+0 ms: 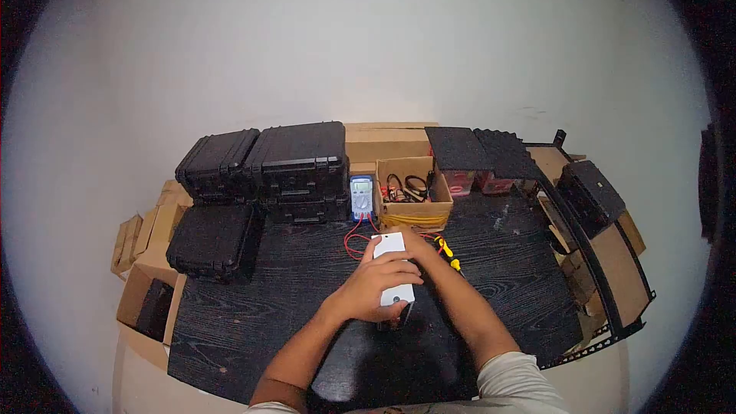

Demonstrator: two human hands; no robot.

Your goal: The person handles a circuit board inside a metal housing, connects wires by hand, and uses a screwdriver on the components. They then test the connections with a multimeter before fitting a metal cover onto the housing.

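Observation:
A white-topped rectangular box (pixel 392 244) with dark sides stands over the middle of the black table. My left hand (pixel 372 284) is wrapped across its top, fingers lying over the white face, gripping it. My right hand (pixel 410 239) reaches past the far end of the same box, and its fingers are hidden behind it. Just beyond stands a blue and grey multimeter (pixel 361 198) with red test leads (pixel 354 244) looping down to the table. Beside my right forearm lies a yellow and black tool (pixel 448 253), partly covered by the arm.
A cardboard box (pixel 435 216) holding cables stands at the back. Black hard cases (pixel 299 155) are stacked at the back left, with another case (pixel 211 239) nearer. Dark-lidded bins (pixel 460 149) stand at the back right. A black metal rack (pixel 594 261) borders the right edge.

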